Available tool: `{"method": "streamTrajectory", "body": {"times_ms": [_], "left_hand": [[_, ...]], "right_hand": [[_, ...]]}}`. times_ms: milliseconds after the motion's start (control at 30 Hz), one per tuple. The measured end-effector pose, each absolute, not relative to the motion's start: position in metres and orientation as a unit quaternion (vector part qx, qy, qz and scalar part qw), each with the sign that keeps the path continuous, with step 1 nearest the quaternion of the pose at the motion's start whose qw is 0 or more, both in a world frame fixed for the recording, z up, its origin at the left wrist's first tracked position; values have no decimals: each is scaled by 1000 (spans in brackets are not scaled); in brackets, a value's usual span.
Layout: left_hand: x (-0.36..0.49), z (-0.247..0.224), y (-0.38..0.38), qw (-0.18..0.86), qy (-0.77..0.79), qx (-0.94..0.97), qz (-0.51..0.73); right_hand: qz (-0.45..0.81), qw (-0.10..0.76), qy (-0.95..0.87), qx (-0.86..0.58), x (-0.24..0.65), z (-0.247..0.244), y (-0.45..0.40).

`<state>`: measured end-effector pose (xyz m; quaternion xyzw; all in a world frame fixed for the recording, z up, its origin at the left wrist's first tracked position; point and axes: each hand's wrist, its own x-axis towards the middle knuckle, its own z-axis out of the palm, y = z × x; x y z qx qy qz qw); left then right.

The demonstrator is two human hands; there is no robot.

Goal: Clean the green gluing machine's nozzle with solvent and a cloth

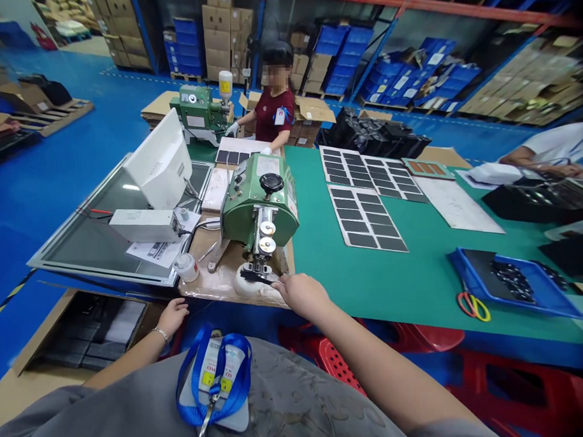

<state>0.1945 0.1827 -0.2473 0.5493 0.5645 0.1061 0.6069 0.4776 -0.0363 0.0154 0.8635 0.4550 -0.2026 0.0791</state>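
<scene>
Carefully: the fingers (280, 284) of your right hand (300, 295) lie loose, gripping nothing, at the thin black strip (255, 276) at twelve o'clock; the shiny steel rollers (267, 245) of the green metal machine (260, 203) could nip them. Your left hand (173, 316) rests open at eleven.

From head height, facing forward and down, close above the left hand (173, 317), right hand (301, 296) and flat green worktop (432, 284); single view.

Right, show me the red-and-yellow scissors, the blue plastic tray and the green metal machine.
Red-and-yellow scissors (473, 306): head view, on the handle loops.
Blue plastic tray (468, 277): head view, on its left rim.
Green metal machine (253, 213): head view, on its housing.
</scene>
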Motion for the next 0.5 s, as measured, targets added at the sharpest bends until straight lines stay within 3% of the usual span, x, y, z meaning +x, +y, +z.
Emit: {"method": "streamTrajectory", "body": {"times_ms": [233, 500], "left_hand": [[211, -227, 181, 629, 546, 542, 112], [230, -211, 173, 656, 511, 541, 122]], "right_hand": [[-184, 76, 404, 893, 491, 15, -73], [-162, 37, 443, 881, 474, -2, -60]]}}
